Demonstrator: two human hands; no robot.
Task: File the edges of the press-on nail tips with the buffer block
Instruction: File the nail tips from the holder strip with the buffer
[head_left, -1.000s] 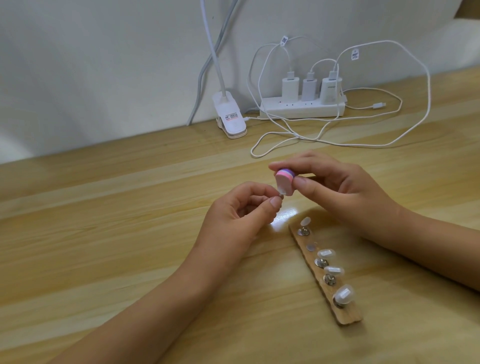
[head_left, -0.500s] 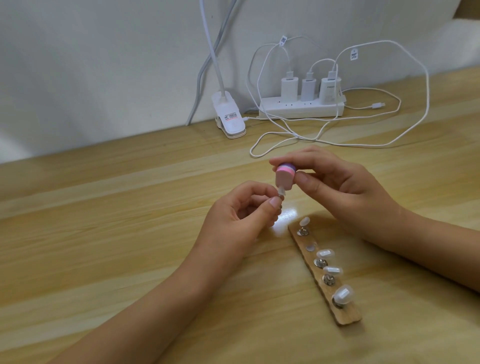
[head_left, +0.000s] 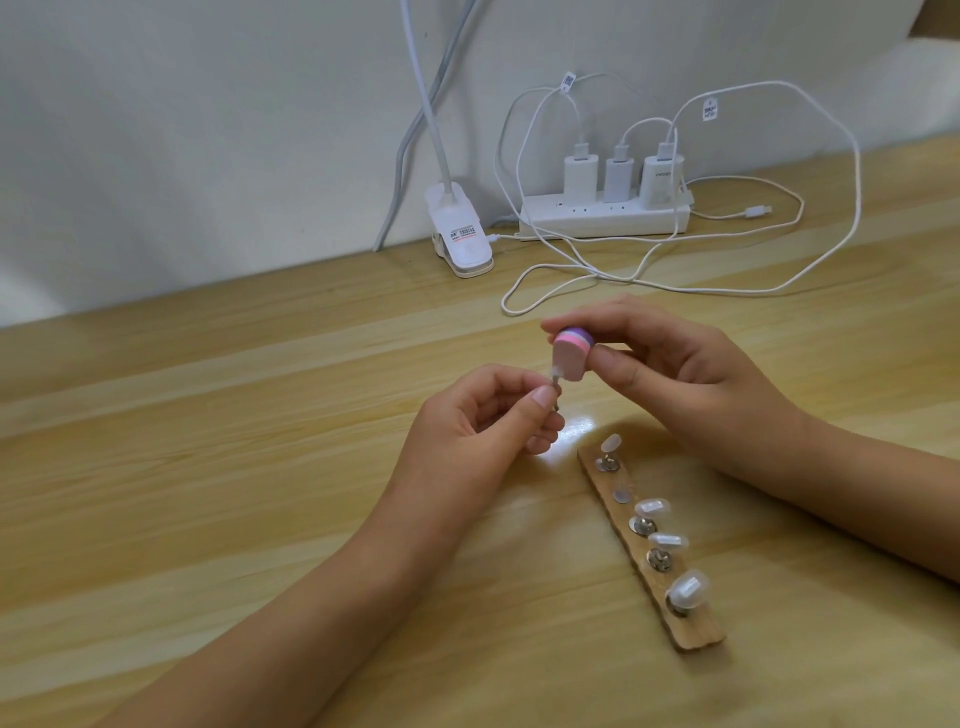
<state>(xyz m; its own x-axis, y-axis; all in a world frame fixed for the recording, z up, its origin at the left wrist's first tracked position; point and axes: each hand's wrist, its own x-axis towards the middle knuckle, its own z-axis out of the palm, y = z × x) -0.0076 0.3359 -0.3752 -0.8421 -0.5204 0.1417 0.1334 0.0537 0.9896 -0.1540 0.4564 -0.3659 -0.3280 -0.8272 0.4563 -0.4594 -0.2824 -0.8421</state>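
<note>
My left hand (head_left: 480, 431) pinches the small metal stand of one clear nail tip (head_left: 710, 372) between thumb and fingers, tip pointing up. My right hand (head_left: 691, 384) grips a pink and purple buffer block (head_left: 727, 351) between thumb and forefinger, its pink face against the tip's right side. Below the hands lies a wooden strip (head_left: 698, 636) that carries several more clear nail tips (head_left: 652, 506) on metal stands, with one bare metal disc (head_left: 620, 495) in the second place.
A white power strip (head_left: 605, 218) with three chargers sits at the back against the wall. Its white cables (head_left: 727, 288) loop over the wooden table behind my hands. A white lamp clip (head_left: 460, 236) stands left of the strip.
The buffer block has shifted slightly along the nail tip, tilting a little, and my right hand moved with it. My left hand has stayed in place with the tip's stand.
</note>
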